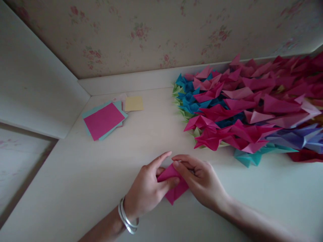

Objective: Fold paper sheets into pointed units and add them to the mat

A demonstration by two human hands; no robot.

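Note:
A partly folded piece of pink origami paper (174,194) is held just above the white table, low in the middle of the head view. My left hand (151,185) has its thumb pressed across the front of the paper, its index finger stretched up and its other fingers behind. Silver bangles circle that wrist. My right hand (202,178) pinches the paper's upper right edge between thumb and fingertips. Both hands cover much of the paper, so its exact folded shape is partly hidden.
Many folded paper cranes (217,111) in pink, blue, green and purple crowd the right side. At the back left lies a stack of square paper (103,121), magenta on top, beside a small yellow paper square (134,103). A flowered wall (151,43) rises behind the white table (101,174).

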